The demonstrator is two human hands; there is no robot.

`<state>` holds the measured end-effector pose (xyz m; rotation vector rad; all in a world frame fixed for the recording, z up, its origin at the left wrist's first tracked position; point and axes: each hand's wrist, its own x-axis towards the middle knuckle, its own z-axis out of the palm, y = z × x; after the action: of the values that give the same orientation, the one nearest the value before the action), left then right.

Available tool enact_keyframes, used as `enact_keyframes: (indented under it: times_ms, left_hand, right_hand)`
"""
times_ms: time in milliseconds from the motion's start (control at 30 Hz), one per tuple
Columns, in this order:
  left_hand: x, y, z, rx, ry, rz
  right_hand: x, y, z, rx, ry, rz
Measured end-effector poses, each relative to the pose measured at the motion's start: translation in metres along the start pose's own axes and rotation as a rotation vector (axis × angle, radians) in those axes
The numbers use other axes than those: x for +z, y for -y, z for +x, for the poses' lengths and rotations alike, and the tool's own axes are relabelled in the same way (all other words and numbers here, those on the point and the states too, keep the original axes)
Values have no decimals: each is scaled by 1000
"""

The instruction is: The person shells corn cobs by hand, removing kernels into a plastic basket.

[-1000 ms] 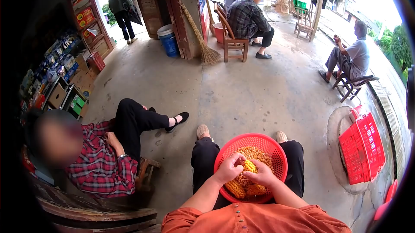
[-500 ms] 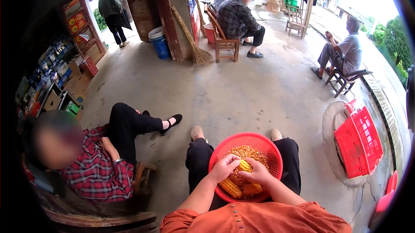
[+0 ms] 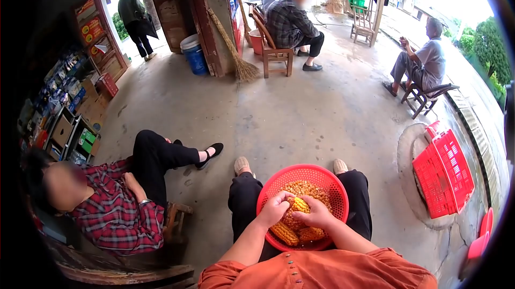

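A red plastic basket (image 3: 340, 192) with a perforated wall rests on my lap between my knees. Inside it lie loose corn kernels (image 3: 308, 188) and a couple of corn cobs (image 3: 284, 232) toward the near side. Above them I hold one yellow corn cob (image 3: 299, 205) with both hands. My left hand (image 3: 274, 209) has its fingers closed at the cob's upper left. My right hand (image 3: 316, 214) grips the cob from the right, its thumb lying along it. The cob's lower part is partly hidden by my hands.
To my left a person in a plaid shirt (image 3: 115, 208) sits on a wooden stool. Stacked red crates (image 3: 442, 173) stand at right. Farther off are seated people, a straw broom (image 3: 241, 66), a blue bucket (image 3: 195, 56) and a wooden chair (image 3: 363, 26).
The view has shifted slightly. My hands stay on the corn cob over the basket, with only small finger movement. The person in plaid has tilted their head slightly.
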<state>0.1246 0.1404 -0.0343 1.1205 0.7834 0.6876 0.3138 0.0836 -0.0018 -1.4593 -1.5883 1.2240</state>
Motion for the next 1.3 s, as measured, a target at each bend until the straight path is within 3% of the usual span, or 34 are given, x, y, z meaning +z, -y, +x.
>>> enact_keyframes:
  times_ms: [67,167,333,467,533,633,800,867,1100,1200,1300]
  left_hand:
    - [-1,-9,-3,-102,-1,-40]
    - [1,-14,-5,-76,55,-144]
    - [6,-8,-4,61,37,-2]
    - [3,-8,-3,39,16,-45]
    - [1,-5,-2,97,-12,-50]
    - [-1,-7,-4,82,-48,-39]
    - [1,-12,-5,153,-46,69]
    - [1,-11,-4,141,-28,102]
    - [3,-15,-5,35,52,-76]
    - [0,-12,-4,13,69,-122]
    - [-1,-8,-3,4,77,-142]
  right_hand:
    - [0,-1,1,22,9,41]
    - [1,-9,1,-13,-26,52]
    - [0,-11,0,-90,1,-77]
    - [-2,-6,-2,-56,16,-40]
    - [-6,-6,-2,263,111,467]
    - [-9,-3,-1,239,110,679]
    - [-8,-11,-1,253,124,591]
    - [-7,-11,-1,140,141,437]
    - [-10,-1,-4,248,128,554]
    - [-5,-8,-4,216,123,565]
    - [1,-7,-4,37,80,454]
